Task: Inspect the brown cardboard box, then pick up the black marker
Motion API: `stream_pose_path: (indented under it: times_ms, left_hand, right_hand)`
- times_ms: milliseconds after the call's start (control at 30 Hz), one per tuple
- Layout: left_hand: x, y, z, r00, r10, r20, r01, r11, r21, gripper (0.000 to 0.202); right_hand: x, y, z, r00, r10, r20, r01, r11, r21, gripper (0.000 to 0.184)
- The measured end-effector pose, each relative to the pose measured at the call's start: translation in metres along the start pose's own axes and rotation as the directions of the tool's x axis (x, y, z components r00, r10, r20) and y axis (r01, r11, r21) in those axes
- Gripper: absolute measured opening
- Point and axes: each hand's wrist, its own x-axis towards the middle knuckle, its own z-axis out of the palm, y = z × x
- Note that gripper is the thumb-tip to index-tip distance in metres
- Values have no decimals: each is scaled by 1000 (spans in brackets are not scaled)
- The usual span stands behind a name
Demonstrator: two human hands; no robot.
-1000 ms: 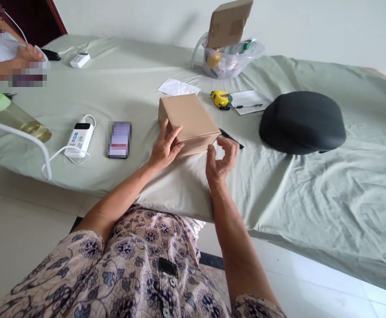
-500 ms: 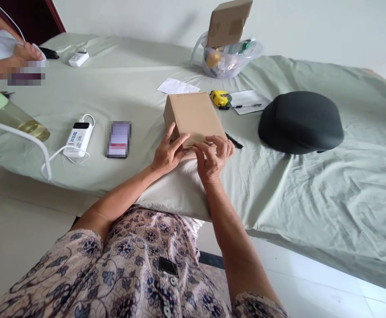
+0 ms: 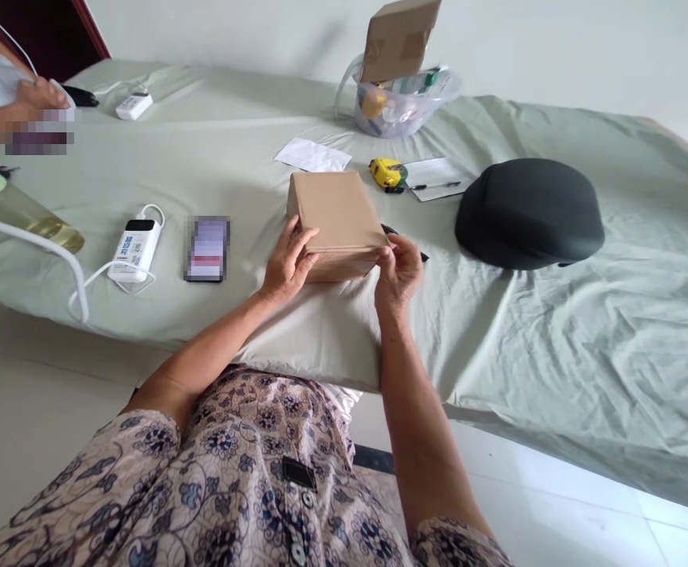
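Note:
A closed brown cardboard box (image 3: 338, 209) sits on the green cloth near the table's front edge. My left hand (image 3: 286, 266) grips its left front corner, fingers along the side and top edge and thumb at the front. At the right front corner, my right hand (image 3: 400, 272) pinches the edge of the lid between thumb and fingers. Part of a black object (image 3: 423, 257) shows behind my right hand; its kind is hidden. Beyond the box lie a yellow tape measure (image 3: 386, 172) and a folded white paper (image 3: 313, 155).
A black cap (image 3: 530, 213) lies to the right, near a pen on a notepad (image 3: 438, 178). Left are a phone (image 3: 207, 249), a white power bank (image 3: 135, 250) and a bottle (image 3: 31, 213). A plastic basket (image 3: 400, 114) stands behind. Another person's hand (image 3: 40, 94) is at far left.
My right hand has moved from the middle of the box's front edge to its right front corner. The box's front face now shows. My left hand stays at the left corner.

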Motion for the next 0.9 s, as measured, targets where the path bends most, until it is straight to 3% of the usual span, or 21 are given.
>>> stream_pose_path:
  times_ms: [300, 533, 633, 733, 900]
  left_hand:
    - [9, -32, -6, 987, 57, -150, -89, 972, -216, 58]
    - [13, -42, -6, 981, 50, -186, -100, 956, -275, 53]
    - [15, -46, -6, 985, 51, -162, -100, 946, -309, 53]
    - [17, -51, -7, 995, 70, -70, -90, 933, -349, 56]
    - [19, -55, -11, 994, 112, 21, -97, 931, -351, 62]
  right_hand:
    - [-3, 8, 8, 981, 27, 193, -61, 983, 170, 45]
    - [-5, 14, 6, 933, 78, 352, -107, 992, 65, 40]
    - [-5, 19, 6, 912, 76, 403, -70, 997, -28, 45]
    - [-5, 24, 5, 903, 77, 422, -38, 994, -101, 55]
    - [-5, 27, 5, 903, 102, 416, -48, 989, -138, 60]
